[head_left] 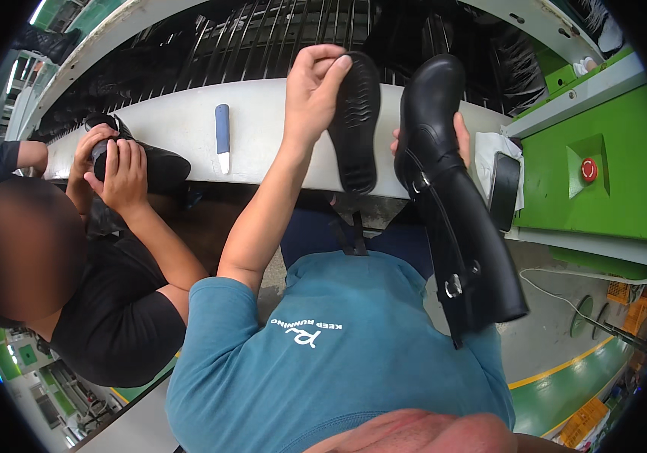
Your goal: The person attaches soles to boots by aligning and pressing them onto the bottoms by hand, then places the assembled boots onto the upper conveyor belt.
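Pinched by its toe end between the thumb and fingers of my left hand (314, 94) is a black sole (357, 124). Its visible face has wavy ridges near the toe, and its heel end points toward me. My right hand (462, 139) grips a tall black boot (433, 121) around the foot, mostly hidden behind it. The boot's toe points away and its shaft slants down to the right over my arm. Metal buckles and straps show on the ankle and shaft. Sole and boot are apart, side by side over the near edge of the white bench (263, 113).
A blue-handled tool with a white tip (223, 140) lies left on the bench. Beside it, a co-worker's hands (121, 170) hold a black shoe (163, 167). Metal rollers (263, 38) run behind. At right are a dark flat object (504, 190) and a green machine (550, 181).
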### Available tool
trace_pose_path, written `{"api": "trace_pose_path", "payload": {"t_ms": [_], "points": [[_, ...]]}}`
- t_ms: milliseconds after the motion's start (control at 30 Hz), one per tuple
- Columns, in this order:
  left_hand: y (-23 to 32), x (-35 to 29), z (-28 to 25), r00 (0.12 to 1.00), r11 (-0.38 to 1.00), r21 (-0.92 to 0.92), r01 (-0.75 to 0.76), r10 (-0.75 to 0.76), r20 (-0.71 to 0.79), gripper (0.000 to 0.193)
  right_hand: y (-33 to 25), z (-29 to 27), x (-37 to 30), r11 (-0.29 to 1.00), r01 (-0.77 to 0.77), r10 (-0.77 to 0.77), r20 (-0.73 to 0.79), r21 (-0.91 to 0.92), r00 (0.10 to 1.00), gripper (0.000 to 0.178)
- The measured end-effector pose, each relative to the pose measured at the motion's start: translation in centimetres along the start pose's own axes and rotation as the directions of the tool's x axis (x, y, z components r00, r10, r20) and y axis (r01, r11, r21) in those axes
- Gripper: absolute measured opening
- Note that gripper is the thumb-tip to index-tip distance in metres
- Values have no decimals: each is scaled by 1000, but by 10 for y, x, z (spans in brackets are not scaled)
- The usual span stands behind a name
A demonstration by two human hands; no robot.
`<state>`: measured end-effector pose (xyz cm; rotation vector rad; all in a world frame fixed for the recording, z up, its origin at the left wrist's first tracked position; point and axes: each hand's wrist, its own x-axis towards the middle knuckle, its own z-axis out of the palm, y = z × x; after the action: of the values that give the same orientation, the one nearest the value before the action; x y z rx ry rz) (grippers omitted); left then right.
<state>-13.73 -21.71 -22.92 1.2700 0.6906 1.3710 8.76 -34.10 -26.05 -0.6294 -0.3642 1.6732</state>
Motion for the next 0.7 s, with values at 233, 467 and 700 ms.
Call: {"api": "trace_pose_path", "payload": {"t_ms": [233,467,700], "points": [[44,-20,40,983,990,-99,-96,109,145,29,4,35,-48,987,82,-82,4,-136,997,85],[60,-45,40,968,996,23,-87,80,237,29,34,37,-69,884,142,-76,162,-445,984,92],[66,-59,35,946,978,51,-200,179,270,57,53,52,-74,921,114,-82,101,-373,991,78]]}}
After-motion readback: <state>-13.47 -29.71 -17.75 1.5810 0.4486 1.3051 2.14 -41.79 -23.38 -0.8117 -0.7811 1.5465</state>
